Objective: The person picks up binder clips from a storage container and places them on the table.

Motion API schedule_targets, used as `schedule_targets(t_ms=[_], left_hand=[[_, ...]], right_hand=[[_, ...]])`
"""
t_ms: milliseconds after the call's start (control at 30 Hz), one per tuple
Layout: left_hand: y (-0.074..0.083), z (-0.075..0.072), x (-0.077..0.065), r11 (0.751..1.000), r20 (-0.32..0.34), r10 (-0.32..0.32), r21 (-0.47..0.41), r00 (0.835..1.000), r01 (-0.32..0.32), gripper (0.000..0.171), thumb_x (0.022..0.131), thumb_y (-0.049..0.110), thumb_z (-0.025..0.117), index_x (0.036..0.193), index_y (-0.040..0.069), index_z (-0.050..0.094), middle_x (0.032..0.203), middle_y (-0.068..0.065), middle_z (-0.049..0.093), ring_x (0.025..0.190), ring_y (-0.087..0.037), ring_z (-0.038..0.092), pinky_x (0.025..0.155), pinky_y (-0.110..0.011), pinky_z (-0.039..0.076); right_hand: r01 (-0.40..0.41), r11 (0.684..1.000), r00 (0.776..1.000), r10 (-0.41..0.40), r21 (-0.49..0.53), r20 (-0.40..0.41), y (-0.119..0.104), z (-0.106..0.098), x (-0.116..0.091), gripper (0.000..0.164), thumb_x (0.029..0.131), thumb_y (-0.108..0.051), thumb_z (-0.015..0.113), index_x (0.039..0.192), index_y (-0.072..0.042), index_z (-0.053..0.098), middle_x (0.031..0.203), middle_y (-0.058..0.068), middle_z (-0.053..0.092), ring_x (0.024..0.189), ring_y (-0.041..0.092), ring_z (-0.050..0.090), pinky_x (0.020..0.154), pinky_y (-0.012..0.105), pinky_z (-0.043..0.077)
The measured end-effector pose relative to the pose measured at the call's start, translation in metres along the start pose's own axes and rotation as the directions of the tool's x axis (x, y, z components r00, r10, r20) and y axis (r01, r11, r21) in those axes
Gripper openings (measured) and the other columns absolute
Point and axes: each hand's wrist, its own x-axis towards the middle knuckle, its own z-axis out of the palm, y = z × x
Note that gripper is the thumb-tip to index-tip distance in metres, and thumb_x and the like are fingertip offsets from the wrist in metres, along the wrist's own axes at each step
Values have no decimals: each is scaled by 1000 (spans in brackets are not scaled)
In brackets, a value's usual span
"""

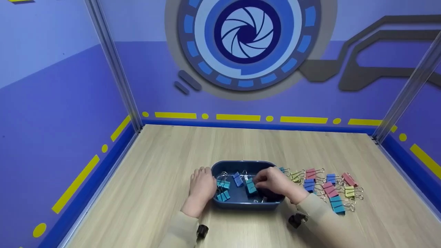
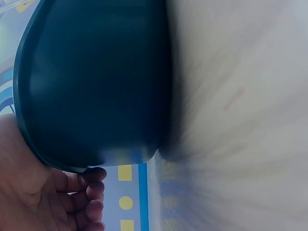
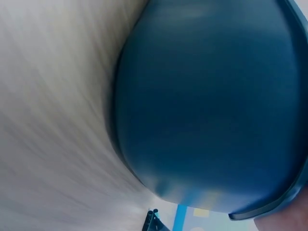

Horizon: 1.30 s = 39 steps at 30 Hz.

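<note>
A dark blue plastic tray stands on the table, with several binder clips in it. My left hand holds the tray's left rim; in the left wrist view its fingers curl by the rim's far corner. Over the tray's right half, my right hand pinches a teal binder clip between thumb and fingertips. Beside that clip lies a blue binder clip. Two teal clips, an upper one and a lower one, sit near the left wall. The right hand hides part of the tray's inside.
Right of the tray, loose binder clips lie on the wooden table, among them a pink one, a teal one and a yellow one. Printed panels with metal corner posts enclose the table's back and sides.
</note>
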Motion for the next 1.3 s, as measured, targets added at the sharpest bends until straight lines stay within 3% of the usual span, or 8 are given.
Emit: schedule_targets(t_ms=[333,700,1000,1300], left_hand=[[0,1,-1,1000,-7,6,3,1000,-6,29,96,18,63,115,-4,63,108,-20,64,106,-37,57,92,-49,45],[1,0,-2,1000,-19,12,6,1000,-12,26,96,17,62,111,-5,63,104,-19,63,103,-37,57,89,-48,45],[1,0,-1,1000,9,-9,4,1000,9,30,97,18,61,116,-5,63,108,-19,64,105,-36,57,90,-48,45],[1,0,-1,1000,18,-15,5,1000,15,31,98,19,61,118,-5,62,109,-19,64,106,-35,56,89,-48,45]], right_hand=[[8,996,995,1,88,-104,3,1,-3,9,86,-8,79,94,-6,80,90,6,79,81,4,69,73,24,57],[-65,971,982,103,230,-157,0,-5,-12,17,88,-13,79,103,-6,79,96,10,79,82,2,68,72,21,56],[-117,947,965,180,300,-193,-2,-16,-24,18,89,-13,78,105,-6,79,102,13,79,84,-1,68,74,19,57],[-201,942,931,269,269,-248,-4,-33,-42,17,90,-16,78,104,-9,80,103,10,79,82,2,66,71,19,55]])
